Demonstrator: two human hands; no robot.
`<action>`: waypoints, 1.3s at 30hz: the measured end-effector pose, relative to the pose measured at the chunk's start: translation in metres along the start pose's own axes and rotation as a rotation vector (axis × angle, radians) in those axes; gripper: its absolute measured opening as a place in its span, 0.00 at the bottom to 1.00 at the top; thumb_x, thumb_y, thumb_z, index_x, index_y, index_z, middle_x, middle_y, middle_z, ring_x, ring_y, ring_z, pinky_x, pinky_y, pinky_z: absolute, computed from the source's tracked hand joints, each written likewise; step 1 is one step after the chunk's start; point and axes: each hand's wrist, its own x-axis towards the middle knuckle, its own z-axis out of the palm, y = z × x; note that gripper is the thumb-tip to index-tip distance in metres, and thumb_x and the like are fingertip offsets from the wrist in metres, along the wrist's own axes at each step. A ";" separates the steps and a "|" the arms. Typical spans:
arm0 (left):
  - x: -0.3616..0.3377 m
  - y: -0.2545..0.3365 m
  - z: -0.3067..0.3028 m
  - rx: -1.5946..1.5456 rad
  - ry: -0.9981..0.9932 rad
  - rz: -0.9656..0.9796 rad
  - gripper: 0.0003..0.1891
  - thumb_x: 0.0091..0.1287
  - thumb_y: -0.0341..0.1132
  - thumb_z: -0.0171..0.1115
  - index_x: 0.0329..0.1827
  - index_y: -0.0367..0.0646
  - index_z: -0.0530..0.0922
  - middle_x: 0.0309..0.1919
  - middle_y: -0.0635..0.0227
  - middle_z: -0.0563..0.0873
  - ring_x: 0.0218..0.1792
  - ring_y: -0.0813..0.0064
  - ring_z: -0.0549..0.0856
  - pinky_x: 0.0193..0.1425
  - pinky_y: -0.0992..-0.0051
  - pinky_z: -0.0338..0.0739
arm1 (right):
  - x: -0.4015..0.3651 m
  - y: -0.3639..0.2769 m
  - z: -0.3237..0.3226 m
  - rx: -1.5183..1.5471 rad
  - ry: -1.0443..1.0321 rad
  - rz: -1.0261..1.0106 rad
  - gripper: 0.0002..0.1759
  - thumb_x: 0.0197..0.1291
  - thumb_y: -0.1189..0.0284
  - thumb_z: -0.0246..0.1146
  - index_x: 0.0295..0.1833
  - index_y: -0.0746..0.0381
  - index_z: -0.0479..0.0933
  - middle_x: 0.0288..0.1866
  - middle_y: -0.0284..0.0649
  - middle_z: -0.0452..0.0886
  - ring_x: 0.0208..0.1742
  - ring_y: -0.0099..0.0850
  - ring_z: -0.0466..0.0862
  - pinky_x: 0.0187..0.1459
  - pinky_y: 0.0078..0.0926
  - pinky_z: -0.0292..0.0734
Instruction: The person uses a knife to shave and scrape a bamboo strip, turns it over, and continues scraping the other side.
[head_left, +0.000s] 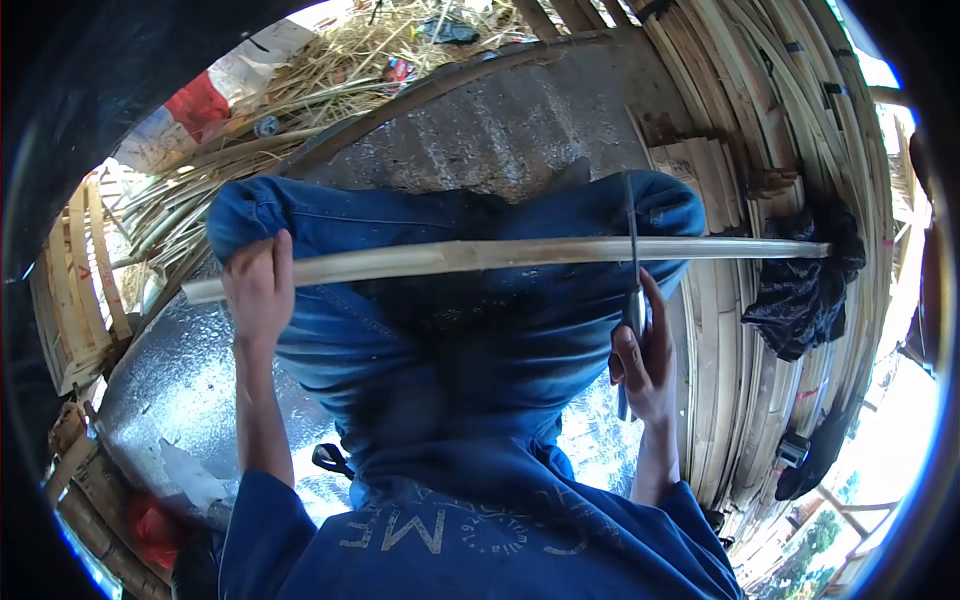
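Note:
A long pale bamboo strip (470, 255) lies across my knees, running from left to right. My left hand (260, 290) is closed round it near its left end, thumb up along the near side. In my right hand (645, 365) is a knife (631, 215), its thin dark blade pointing away from me and seen nearly edge-on. The blade crosses the strip over my right knee, and the forefinger stretches along the knife just below the strip. Part of the handle is hidden behind the fingers.
Stacked bamboo strips (735, 370) fill the right side, with a dark cloth (800, 300) on them. A worn dark board (470, 135) lies beyond my knees. Shavings and split lengths (330, 65) pile up at the far left. A silvery sheet (165, 385) is under me.

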 end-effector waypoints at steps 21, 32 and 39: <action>0.019 0.074 0.051 -0.166 0.271 0.176 0.18 0.65 0.32 0.59 0.14 0.44 0.71 0.13 0.71 0.74 0.16 0.70 0.71 0.25 0.69 0.60 | 0.001 -0.025 0.035 0.299 -0.424 0.375 0.21 0.73 0.58 0.50 0.58 0.66 0.67 0.29 0.35 0.76 0.22 0.20 0.76 0.23 0.18 0.71; 0.019 0.072 0.065 -0.127 0.376 0.180 0.18 0.60 0.33 0.60 0.11 0.47 0.69 0.10 0.73 0.69 0.14 0.72 0.69 0.24 0.71 0.59 | 0.001 -0.042 0.028 0.038 -0.476 0.480 0.19 0.72 0.60 0.51 0.55 0.64 0.71 0.22 0.31 0.74 0.21 0.18 0.74 0.21 0.21 0.67; 0.019 0.071 0.063 -0.116 0.327 0.177 0.18 0.60 0.33 0.59 0.11 0.47 0.69 0.10 0.73 0.70 0.14 0.73 0.69 0.24 0.71 0.59 | 0.008 -0.034 0.066 0.062 -0.445 0.352 0.18 0.72 0.59 0.52 0.56 0.62 0.72 0.22 0.30 0.71 0.21 0.17 0.72 0.23 0.19 0.65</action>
